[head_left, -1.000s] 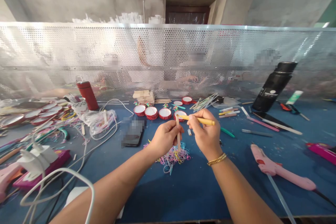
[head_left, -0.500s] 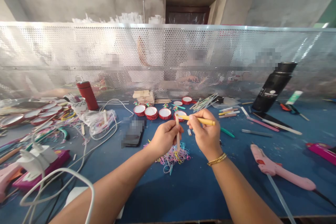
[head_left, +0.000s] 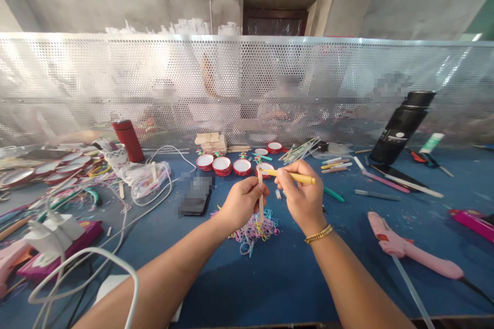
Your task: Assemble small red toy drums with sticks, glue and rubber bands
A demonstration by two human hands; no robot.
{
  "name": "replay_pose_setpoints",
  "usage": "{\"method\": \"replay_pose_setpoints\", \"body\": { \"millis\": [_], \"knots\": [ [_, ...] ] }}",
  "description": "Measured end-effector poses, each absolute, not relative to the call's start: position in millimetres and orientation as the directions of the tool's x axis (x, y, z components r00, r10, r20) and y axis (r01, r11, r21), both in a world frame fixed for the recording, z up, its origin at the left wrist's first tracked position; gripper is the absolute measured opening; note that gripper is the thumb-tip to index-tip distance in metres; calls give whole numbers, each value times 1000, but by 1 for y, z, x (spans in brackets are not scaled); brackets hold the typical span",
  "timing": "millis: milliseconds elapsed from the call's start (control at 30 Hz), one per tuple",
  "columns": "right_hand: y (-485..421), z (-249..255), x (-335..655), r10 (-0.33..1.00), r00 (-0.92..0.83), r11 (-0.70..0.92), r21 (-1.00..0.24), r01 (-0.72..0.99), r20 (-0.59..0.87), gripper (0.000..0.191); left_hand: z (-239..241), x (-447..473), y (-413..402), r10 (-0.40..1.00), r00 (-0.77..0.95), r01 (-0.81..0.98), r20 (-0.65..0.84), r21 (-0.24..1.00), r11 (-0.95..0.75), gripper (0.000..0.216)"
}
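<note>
Upright between the fingers of my left hand (head_left: 243, 199) is a flat wooden craft stick (head_left: 261, 212), pinched near its middle. My right hand (head_left: 303, 193) grips a yellow marker pen (head_left: 299, 177), its tip pointing left at the top of the stick. The tip seems to touch the stick there. Below both hands lies a tangled heap of coloured elastic bands (head_left: 252, 234). Just behind them stand small red-rimmed round drums (head_left: 242, 166) with white faces, several in a row. Fingers hide part of the stick.
A black phone (head_left: 197, 198) lies left of my hands. A pink glue gun (head_left: 419, 254) rests at the right, near a tilted black bottle (head_left: 401, 126). White cables (head_left: 125, 226) and a red flask (head_left: 128, 140) occupy the left. A perforated metal screen (head_left: 247, 72) runs behind the table.
</note>
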State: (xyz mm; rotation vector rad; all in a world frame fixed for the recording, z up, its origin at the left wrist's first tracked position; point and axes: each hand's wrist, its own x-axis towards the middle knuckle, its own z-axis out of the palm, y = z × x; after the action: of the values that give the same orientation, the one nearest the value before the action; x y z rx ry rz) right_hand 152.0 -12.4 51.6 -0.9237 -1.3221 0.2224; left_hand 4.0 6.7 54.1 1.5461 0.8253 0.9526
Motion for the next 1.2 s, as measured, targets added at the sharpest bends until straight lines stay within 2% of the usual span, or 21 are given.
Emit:
{"method": "replay_pose_setpoints", "body": {
  "millis": [1200],
  "knots": [
    [-13,53,152,604,279,645,-663,379,747,18,55,5,6,885,443,3,145,987,-163,22]
  ]
}}
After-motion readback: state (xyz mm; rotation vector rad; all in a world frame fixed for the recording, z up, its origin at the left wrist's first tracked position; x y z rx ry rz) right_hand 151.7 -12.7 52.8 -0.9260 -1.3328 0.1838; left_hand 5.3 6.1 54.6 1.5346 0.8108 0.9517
